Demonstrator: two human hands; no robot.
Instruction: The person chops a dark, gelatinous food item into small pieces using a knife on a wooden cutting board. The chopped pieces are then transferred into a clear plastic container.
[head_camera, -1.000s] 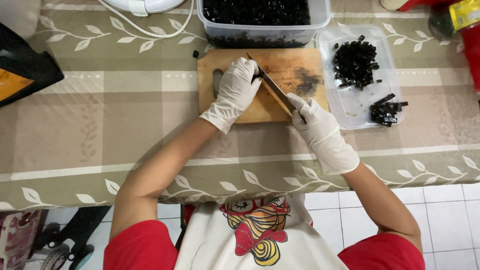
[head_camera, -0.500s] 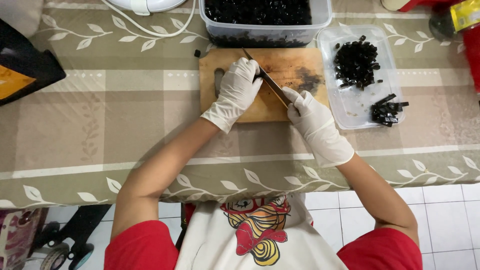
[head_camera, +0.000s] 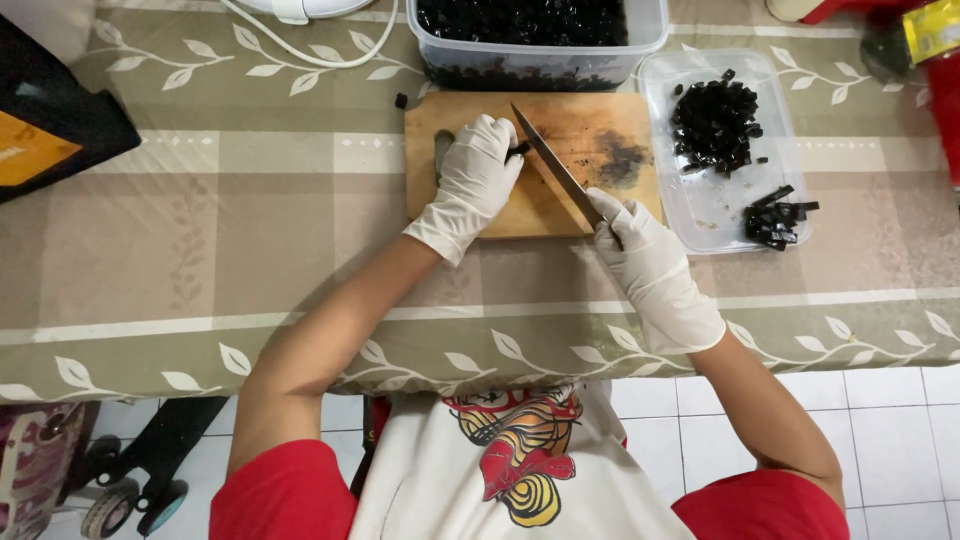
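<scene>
Both my hands wear white gloves. My left hand (head_camera: 475, 180) rests on a wooden cutting board (head_camera: 590, 125) and pins a small black piece (head_camera: 519, 150) under its fingertips. My right hand (head_camera: 645, 255) grips the handle of a long knife (head_camera: 553, 165), whose blade slants up and left across the board, right beside the black piece. A dark stain (head_camera: 622, 160) marks the board to the right of the blade.
A clear tub full of black pieces (head_camera: 540, 35) stands behind the board. A clear tray (head_camera: 700, 205) on the right holds two heaps of cut black pieces. A black and orange box (head_camera: 50, 125) sits at the left, a white cord (head_camera: 310, 50) at the back.
The knife and my right hand have shifted slightly left and up along the board, closer to my left hand. My left hand stays on the black piece.
</scene>
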